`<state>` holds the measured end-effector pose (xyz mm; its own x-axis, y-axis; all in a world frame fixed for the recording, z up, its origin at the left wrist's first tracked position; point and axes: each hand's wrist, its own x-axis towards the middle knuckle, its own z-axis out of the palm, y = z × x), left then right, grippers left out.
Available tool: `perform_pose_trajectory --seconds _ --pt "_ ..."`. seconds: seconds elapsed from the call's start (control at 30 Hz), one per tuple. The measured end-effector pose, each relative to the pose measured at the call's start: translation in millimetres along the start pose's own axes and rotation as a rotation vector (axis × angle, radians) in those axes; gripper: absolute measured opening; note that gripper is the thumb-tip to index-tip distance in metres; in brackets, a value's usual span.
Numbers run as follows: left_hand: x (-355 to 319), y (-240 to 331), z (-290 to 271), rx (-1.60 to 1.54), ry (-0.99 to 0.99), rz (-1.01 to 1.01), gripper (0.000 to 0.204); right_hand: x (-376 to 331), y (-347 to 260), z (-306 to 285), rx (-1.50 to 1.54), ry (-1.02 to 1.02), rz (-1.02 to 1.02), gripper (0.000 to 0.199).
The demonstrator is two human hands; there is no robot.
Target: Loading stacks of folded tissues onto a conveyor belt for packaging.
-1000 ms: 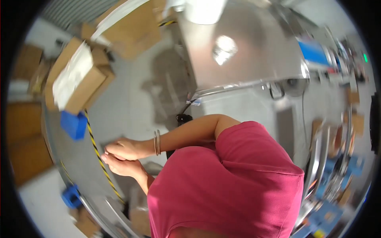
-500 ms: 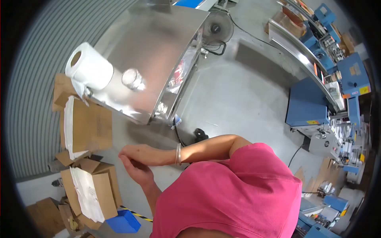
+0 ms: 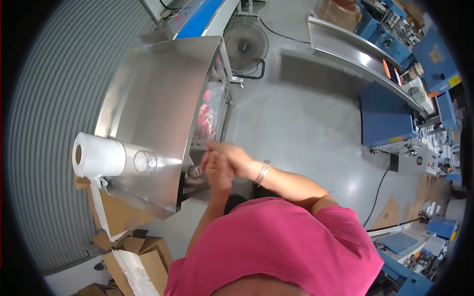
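Note:
My left hand [image 3: 218, 173] and my right hand [image 3: 233, 158] meet in front of me, just off the right edge of the steel table [image 3: 153, 89]. Both look closed, the right one's fingers lying over the left one's. Motion blurs them, and whatever is between them, if anything, is hidden. A clear round jar [image 3: 145, 162] sits on the near part of the table. Beside it lies a big white roll [image 3: 106, 157], its loose end hanging over the edge. Below the tabletop, next to my left hand, is another clear round container [image 3: 194, 172].
Under the table is a clear plastic bag with red pieces [image 3: 208, 116]. A floor fan [image 3: 244, 45] stands beyond it, near a blue conveyor belt [image 3: 201, 17]. Cardboard boxes [image 3: 155, 251] stand at lower left. A steel chute [image 3: 345, 47] and blue machines [image 3: 387, 116] line the right.
My view has turned, and the table now lies nearer. My hands, still together, have come from the boxes to the table's right edge. The jar and roll remain on the table.

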<state>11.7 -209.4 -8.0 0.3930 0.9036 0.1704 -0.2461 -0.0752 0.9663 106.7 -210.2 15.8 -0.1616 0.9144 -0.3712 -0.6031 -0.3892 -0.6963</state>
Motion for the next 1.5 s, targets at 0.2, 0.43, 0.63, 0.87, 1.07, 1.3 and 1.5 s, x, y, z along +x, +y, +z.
perform_pose_trajectory --seconds 0.2,0.43,0.63,0.87,1.07,1.3,1.5 --pt "81 -31 24 0.534 -0.385 0.656 0.023 18 -37 -55 0.239 0.127 -0.117 0.032" --pt "215 -37 32 0.960 -0.176 0.726 0.023 71 -82 -110 0.056 0.224 -0.079 0.040" --pt "350 -93 -2 1.273 0.151 0.550 0.048 87 -29 -232 -1.273 0.746 -0.233 0.040" --pt "428 -159 45 1.406 -0.062 0.454 0.068 26 28 -387 -0.453 1.143 0.367 0.026" --pt "467 -183 70 1.583 -0.126 0.240 0.074 25 16 -469 -0.312 1.208 0.593 0.035" --pt "469 -189 74 1.661 -0.081 0.282 0.071 62 -23 -506 -0.180 1.171 0.302 0.034" --pt "465 -192 68 1.696 -0.095 0.233 0.074 78 -22 -537 -0.050 1.213 0.221 0.029"
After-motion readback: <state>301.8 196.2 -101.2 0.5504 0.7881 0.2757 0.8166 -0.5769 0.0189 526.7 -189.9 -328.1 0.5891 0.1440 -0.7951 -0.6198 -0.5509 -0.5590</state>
